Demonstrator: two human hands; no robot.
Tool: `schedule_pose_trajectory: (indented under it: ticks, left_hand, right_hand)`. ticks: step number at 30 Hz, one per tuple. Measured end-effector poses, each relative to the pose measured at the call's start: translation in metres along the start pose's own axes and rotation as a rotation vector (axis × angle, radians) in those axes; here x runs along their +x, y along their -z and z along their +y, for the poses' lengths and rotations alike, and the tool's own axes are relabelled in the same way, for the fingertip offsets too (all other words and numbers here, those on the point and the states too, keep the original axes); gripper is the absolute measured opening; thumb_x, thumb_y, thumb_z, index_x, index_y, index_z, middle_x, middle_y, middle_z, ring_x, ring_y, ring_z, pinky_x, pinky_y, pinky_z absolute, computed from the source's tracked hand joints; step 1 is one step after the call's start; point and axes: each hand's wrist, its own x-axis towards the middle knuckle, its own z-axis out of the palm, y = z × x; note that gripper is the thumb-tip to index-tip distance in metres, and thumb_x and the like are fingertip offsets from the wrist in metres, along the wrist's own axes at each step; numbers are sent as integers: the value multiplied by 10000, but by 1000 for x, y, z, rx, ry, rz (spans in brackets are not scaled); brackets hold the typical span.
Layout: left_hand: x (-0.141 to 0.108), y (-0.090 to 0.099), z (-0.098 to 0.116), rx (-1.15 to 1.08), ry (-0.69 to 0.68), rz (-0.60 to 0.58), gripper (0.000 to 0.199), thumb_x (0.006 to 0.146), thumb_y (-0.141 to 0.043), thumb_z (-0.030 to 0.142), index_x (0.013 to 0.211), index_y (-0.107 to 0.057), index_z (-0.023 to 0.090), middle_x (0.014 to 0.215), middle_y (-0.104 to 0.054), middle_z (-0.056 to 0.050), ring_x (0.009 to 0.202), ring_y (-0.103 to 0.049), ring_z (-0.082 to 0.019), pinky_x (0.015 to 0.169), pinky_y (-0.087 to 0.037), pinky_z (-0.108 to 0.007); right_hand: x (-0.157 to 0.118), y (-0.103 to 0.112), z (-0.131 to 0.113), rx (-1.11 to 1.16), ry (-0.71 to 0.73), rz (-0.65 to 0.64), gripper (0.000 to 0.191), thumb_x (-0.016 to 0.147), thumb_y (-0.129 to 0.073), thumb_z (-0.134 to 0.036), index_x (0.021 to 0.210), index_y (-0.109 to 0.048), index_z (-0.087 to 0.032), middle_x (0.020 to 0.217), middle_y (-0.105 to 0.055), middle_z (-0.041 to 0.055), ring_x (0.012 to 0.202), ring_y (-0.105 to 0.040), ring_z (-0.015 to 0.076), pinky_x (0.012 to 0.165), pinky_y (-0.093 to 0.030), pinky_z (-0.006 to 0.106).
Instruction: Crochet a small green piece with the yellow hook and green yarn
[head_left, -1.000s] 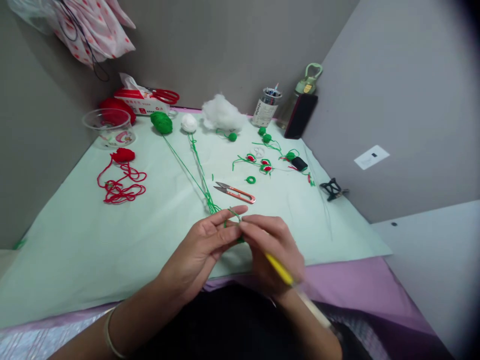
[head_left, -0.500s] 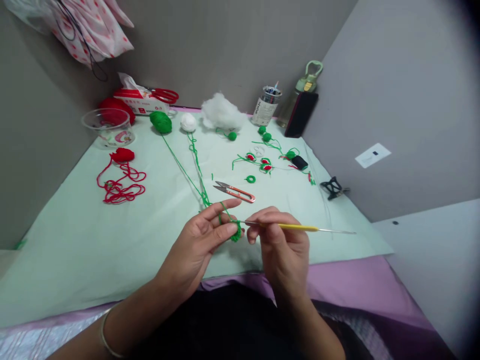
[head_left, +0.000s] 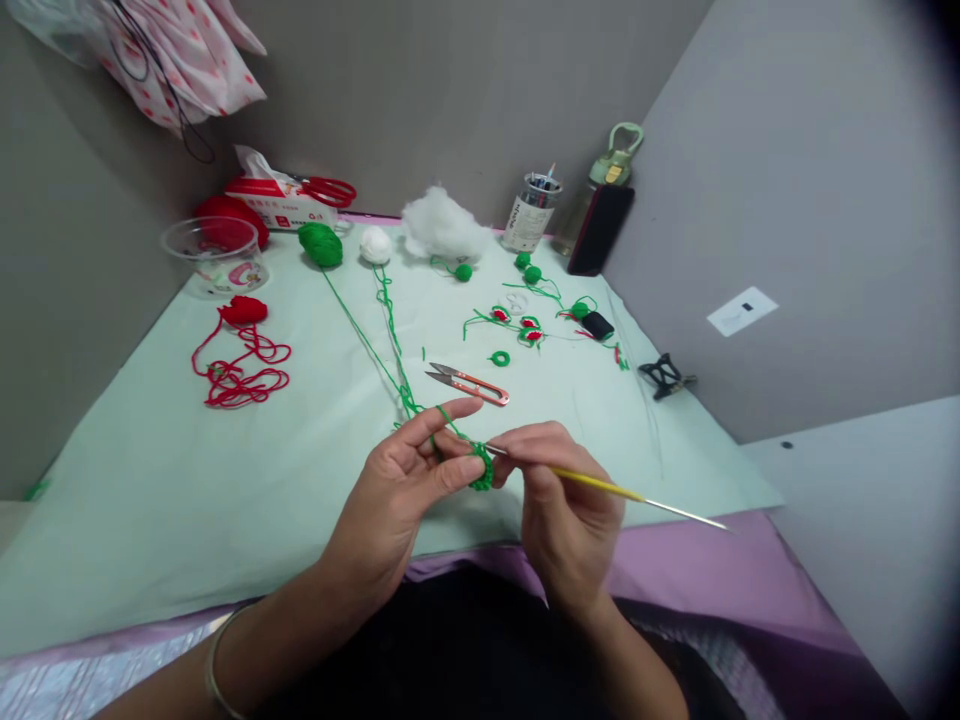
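Note:
My left hand [head_left: 397,490] pinches a small green crocheted piece [head_left: 482,470] between thumb and fingers, with green yarn looped over its raised index finger. In my right hand [head_left: 566,510] is a crochet hook [head_left: 600,484] with a yellow grip; its tip meets the top edge of the green piece, and its other metal end points right and down. Green strands run from the left hand back to a green yarn ball [head_left: 321,245] and towards a white yarn ball [head_left: 376,245]. Orange thread snips [head_left: 480,388] lie just beyond the fingers.
Red yarn [head_left: 244,385] lies tangled at left, near a clear plastic tub [head_left: 217,265]. White stuffing [head_left: 444,225], a pen holder [head_left: 531,215] and a phone [head_left: 602,230] stand along the back. Small green and red crocheted pieces [head_left: 531,330] and a black clip [head_left: 664,376] are at right.
The hook has tilted, its free end swinging down and to the right. The green piece has shifted slightly right and turned, showing more of itself beside my left thumb.

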Motion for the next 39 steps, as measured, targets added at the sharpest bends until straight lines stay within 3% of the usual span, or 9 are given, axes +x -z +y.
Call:
schedule_pose_trajectory:
  ticks: [7, 19, 24, 30, 35, 39]
  left_hand:
    - [0, -2, -3, -65, 36, 16, 434, 777, -857, 204, 1195, -757, 265, 731, -628, 56, 776, -574, -98, 864, -423, -245]
    - [0, -2, -4, -82, 43, 45, 460, 762, -864, 204, 1205, -755, 263, 728, -612, 53, 779, -554, -106, 852, -427, -246]
    - [0, -1, -9, -3, -42, 51, 352, 771, -857, 222, 1111, -785, 273, 733, -626, 45, 767, -583, -107, 838, -468, -241]
    - [-3, 3, -14, 187, -195, 103, 282, 789, -846, 244, 1064, -803, 290, 846, -682, 18, 872, -629, -139, 872, -498, -252]
    - [-2, -2, -5, -3, -54, 81, 398, 788, -843, 215, 1175, -760, 258, 752, -621, 44, 766, -579, -93, 809, -469, -213]
    - [-1, -2, -5, -67, 8, 52, 357, 783, -846, 228, 1133, -777, 221, 741, -618, 34, 756, -567, -90, 801, -462, -214]
  right_hand:
    - [-4, -1, 0, -101, 59, 18, 233, 997, -578, -164, 1094, -763, -268, 985, -722, 53, 836, -686, 169, 665, -589, 325]
    - [-3, -1, 6, -9, -6, 55, 182, 1000, -579, -210, 1056, -739, -276, 946, -701, 34, 709, -645, 136, 641, -566, 326]
    - [-4, -3, 3, -61, 6, 58, 207, 988, -577, -155, 1050, -745, -259, 946, -703, 35, 747, -654, 147, 639, -561, 318]
    - [-10, -4, -3, -306, 121, 7, 318, 959, -566, -59, 1152, -727, -254, 998, -723, 57, 905, -681, 190, 737, -583, 367]
    - [-12, -4, -1, -225, 153, 15, 364, 951, -566, -35, 1188, -728, -258, 1029, -719, 55, 901, -690, 182, 737, -588, 363]
    - [-12, -4, -3, -328, 201, 1, 391, 933, -578, -6, 1205, -715, -251, 1050, -716, 58, 919, -694, 177, 745, -595, 346]
